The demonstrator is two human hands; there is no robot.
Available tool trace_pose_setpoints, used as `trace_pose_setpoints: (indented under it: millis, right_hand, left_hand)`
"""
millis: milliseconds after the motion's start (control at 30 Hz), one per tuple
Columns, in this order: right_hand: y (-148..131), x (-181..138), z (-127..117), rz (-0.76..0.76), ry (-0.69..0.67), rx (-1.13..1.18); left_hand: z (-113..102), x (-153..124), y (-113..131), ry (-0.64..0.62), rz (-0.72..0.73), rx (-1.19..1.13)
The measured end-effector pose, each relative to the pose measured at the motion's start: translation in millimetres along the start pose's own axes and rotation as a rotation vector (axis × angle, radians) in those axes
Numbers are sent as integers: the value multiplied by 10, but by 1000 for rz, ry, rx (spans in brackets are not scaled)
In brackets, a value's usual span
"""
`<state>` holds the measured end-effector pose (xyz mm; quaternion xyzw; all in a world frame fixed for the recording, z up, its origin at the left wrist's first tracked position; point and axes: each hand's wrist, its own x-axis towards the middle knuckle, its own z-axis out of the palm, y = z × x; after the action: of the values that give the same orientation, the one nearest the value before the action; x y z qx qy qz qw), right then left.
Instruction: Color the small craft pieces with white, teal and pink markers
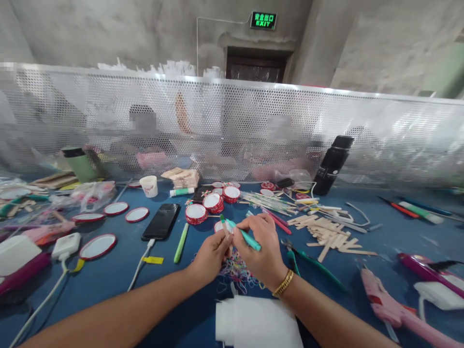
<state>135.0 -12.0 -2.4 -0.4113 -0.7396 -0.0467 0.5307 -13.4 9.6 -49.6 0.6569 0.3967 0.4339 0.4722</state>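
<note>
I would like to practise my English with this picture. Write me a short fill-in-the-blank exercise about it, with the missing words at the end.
1. The right hand holds a turquoise marker, while the left hand holds a wooden stick whose upper end is coloured ____.
2. The cable plugged into the black phone is ____ in colour.
3. The lit sign above the doorway reads, in English, ____.

Missing words: green; white; EXIT.
</note>
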Motion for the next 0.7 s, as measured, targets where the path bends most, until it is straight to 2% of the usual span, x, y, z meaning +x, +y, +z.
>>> trace_pose_setpoints:
  millis: [700]
  right_hand:
    - [-28,12,0,-12,-28,17]
  left_hand:
    - [-8,-4,44,0,0,10]
